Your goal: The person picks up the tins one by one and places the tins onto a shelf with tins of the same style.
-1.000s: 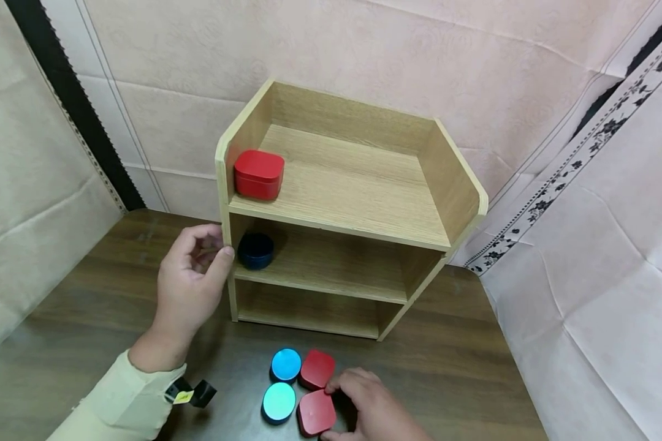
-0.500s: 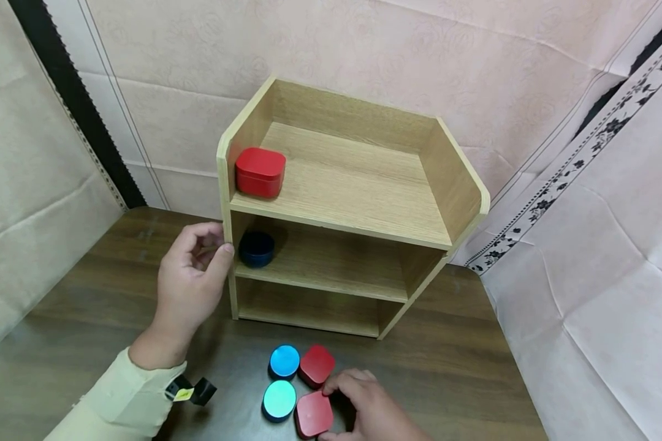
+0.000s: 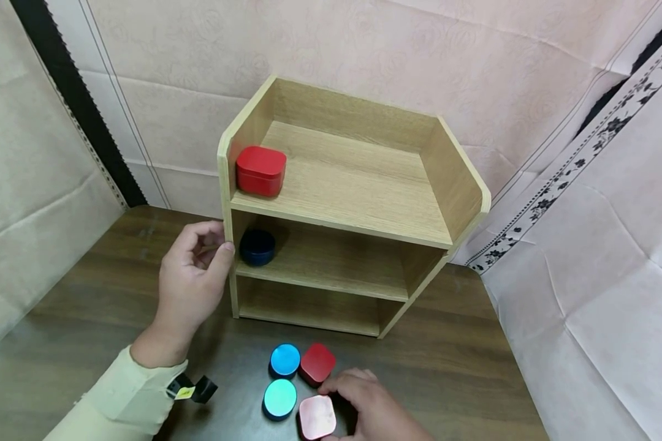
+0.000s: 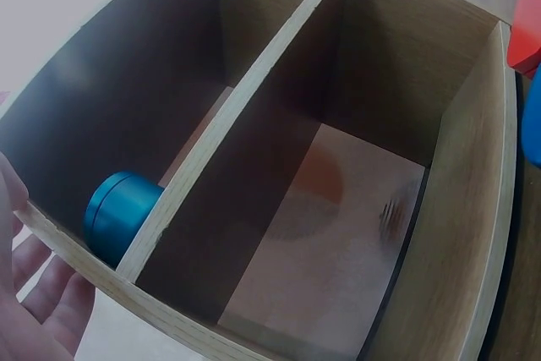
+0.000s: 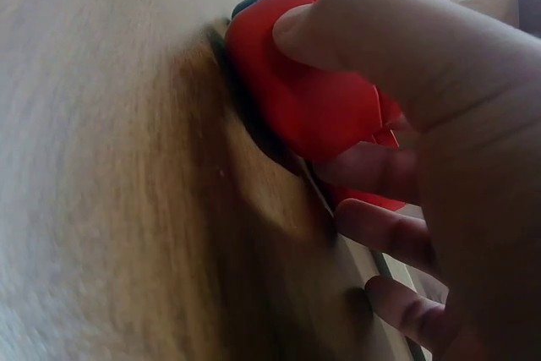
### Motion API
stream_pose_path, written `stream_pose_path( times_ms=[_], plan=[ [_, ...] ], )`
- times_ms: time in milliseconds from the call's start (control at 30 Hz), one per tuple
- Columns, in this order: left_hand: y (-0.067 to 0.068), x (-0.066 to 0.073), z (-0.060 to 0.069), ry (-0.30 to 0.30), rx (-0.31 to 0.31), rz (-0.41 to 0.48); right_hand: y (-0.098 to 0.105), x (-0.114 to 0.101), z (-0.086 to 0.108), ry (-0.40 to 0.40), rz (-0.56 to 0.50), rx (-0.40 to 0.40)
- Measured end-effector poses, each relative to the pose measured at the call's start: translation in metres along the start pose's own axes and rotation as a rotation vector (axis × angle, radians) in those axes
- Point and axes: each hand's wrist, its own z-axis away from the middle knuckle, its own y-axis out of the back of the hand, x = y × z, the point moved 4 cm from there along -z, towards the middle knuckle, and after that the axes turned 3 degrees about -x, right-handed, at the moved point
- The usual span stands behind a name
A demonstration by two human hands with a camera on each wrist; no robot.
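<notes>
My left hand (image 3: 193, 272) grips the front edge of the left side panel of a small wooden shelf (image 3: 331, 230). In the head view, my right hand (image 3: 366, 404) holds a red rounded-square tin (image 3: 317, 418) by its edges, low over the table; its lid catches a pale glare. Behind that tin is a second red square tin (image 3: 317, 364). To their left stand two round blue tins, a darker blue one (image 3: 284, 360) and a turquoise-looking one (image 3: 279, 399). The right wrist view shows my thumb on the held red tin (image 5: 287, 90), fingers on its other side.
On the shelf's top level, a red square tin (image 3: 261, 171) sits at the left. A dark blue round tin (image 3: 257, 247) stands at the left of the middle level. The wooden table (image 3: 452, 367) is bordered by pale cloth walls (image 3: 342, 43).
The near red tin has tilted slightly in my right hand, and its lid now looks much paler. My left hand keeps its place on the shelf panel.
</notes>
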Motion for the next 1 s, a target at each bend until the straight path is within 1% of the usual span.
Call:
stream_pose_path(
  times_ms=[100,267,567,1000],
  plan=[
    [0.0001,-0.0005,0.0004,0.008,0.003,-0.006,0.0002,0.0007,-0.0001,0.022,0.004,-0.015],
    [0.0001,-0.0007,0.0003,0.010,0.004,-0.008,0.0006,0.0005,-0.0003,0.054,0.018,-0.019],
    [0.0000,0.0005,-0.0003,0.004,-0.003,-0.004,0.0009,-0.0033,0.0019,0.097,0.017,0.001],
    [0.0006,-0.0005,-0.0004,0.004,-0.007,-0.016,0.0026,-0.0042,0.0033,0.074,-0.032,-0.033]
  ],
)
